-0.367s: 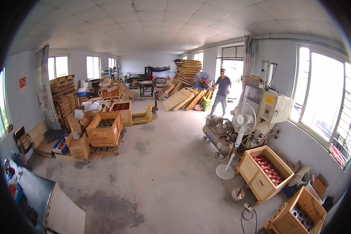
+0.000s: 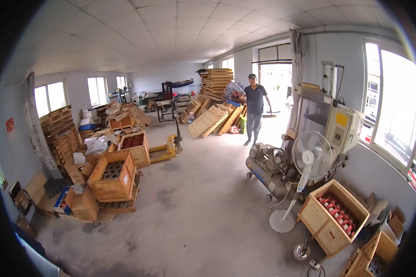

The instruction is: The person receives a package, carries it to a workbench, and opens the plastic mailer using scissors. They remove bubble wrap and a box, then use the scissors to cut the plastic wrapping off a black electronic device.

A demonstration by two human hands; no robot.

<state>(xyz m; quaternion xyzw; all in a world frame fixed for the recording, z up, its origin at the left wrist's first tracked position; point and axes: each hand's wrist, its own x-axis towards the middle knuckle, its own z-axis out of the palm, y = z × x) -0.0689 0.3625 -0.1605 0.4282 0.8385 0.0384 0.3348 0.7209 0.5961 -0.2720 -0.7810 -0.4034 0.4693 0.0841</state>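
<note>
Neither my left hand nor my right hand shows in the head view, and no forearm comes in from the lower edge. Closest to me on the right is a wooden crate [image 2: 373, 247] with round grey metal parts, cut off by the rim. Behind it stands another wooden crate [image 2: 320, 221] holding rows of red parts [image 2: 337, 214]. A white pedestal fan [image 2: 304, 177] rises beside that crate, and an air compressor [image 2: 267, 168] sits on wheels behind the fan. On the left, a wooden crate [image 2: 113, 187] of dark ring-shaped parts rests on a pallet.
A person [image 2: 255, 104] in dark clothes stands near the bright doorway, holding something pale. Pallets [image 2: 212, 120] lean and stack at the back. A yellow pallet jack [image 2: 166, 147] juts from the left crates. A power strip [image 2: 314, 264] and cable lie on the floor.
My view has turned and tilted, so the fan and right-hand crates sit lower and farther right. The person by the doorway has stepped forward and raised the pale item.
</note>
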